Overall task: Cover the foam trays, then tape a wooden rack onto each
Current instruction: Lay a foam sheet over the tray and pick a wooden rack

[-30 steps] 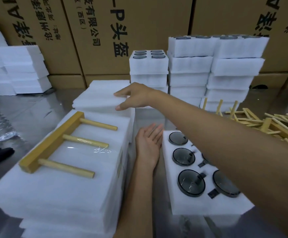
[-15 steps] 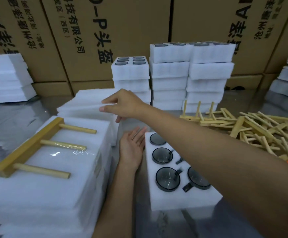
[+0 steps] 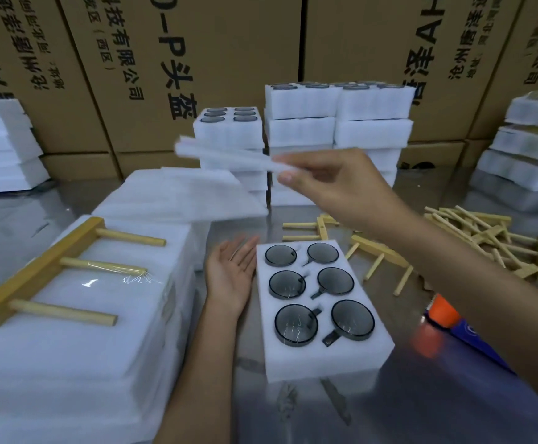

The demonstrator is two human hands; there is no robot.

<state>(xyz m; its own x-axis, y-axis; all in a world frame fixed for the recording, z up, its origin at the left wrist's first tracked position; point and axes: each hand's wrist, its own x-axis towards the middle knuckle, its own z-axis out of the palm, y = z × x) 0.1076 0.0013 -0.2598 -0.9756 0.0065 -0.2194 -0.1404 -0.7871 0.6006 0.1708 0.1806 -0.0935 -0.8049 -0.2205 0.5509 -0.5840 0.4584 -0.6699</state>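
Observation:
An uncovered white foam tray with several round dark lenses lies on the metal table in the middle. My right hand pinches a thin white foam sheet and holds it in the air above and behind that tray. My left hand rests palm up and flat beside the tray's left edge. The sheet pile lies behind my left hand. At the left, a covered tray stack carries a taped wooden rack.
Loose wooden racks are heaped at the right. Stacks of filled foam trays stand behind, before cardboard boxes. More foam stacks sit at the far left and right. An orange and blue tape dispenser lies under my right forearm.
My right hand lifted one foam sheet off the pile and carried it up and to the right. My left hand stayed beside the tray. The camera view shifted right.

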